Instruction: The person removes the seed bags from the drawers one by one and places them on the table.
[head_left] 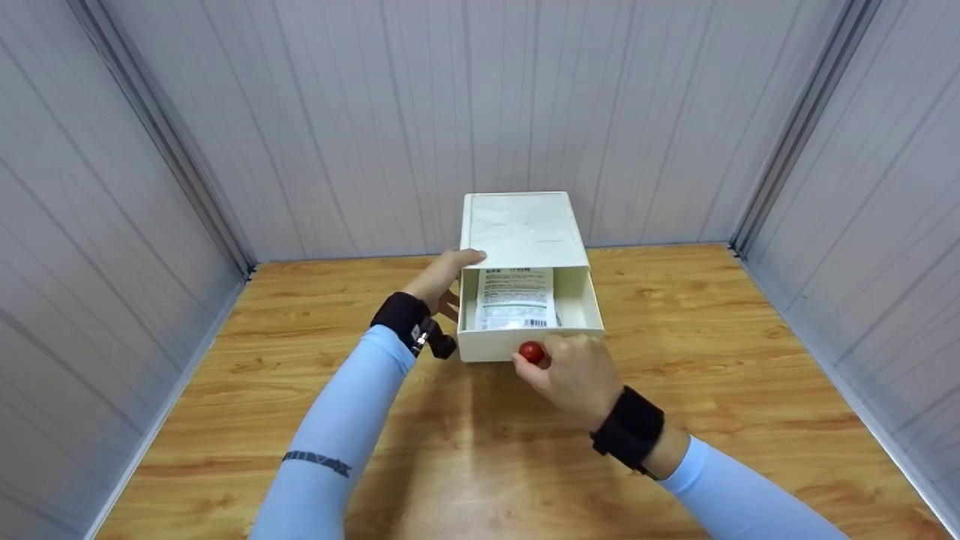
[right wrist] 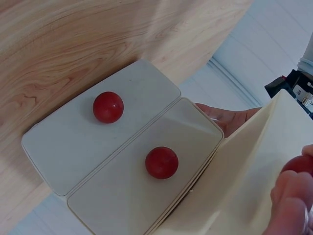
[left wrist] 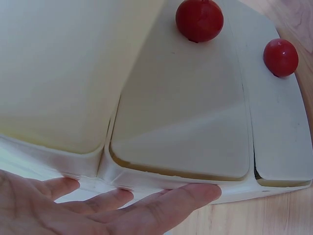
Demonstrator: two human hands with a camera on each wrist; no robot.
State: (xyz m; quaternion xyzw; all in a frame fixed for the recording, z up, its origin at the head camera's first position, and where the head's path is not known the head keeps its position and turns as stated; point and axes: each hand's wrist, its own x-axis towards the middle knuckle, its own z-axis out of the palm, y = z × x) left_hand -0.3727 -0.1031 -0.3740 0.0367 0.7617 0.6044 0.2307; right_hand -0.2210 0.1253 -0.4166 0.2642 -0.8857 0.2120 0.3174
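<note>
A small white drawer cabinet [head_left: 525, 225] stands on the table, its top drawer [head_left: 487, 346] pulled partly out. My right hand [head_left: 581, 375] pinches the round red knob [head_left: 532, 352] on that drawer's front. Inside lies a white printed packet [head_left: 514, 300] with a barcode. My left hand [head_left: 442, 276] rests against the cabinet's left side, thumb on the top edge; in the left wrist view its fingers [left wrist: 161, 210] lie nearly straight along the side. Below, the right wrist view shows a middle drawer [right wrist: 127, 196] and a bottom drawer [right wrist: 63, 147], both closed, each with a red knob.
The wood-grain table [head_left: 720, 405] extends around the cabinet. A pale panelled wall [head_left: 337, 127] rises behind it, with side walls [head_left: 75, 247] at left and right. Black wrist bands [head_left: 634, 429] with cameras are worn on both wrists.
</note>
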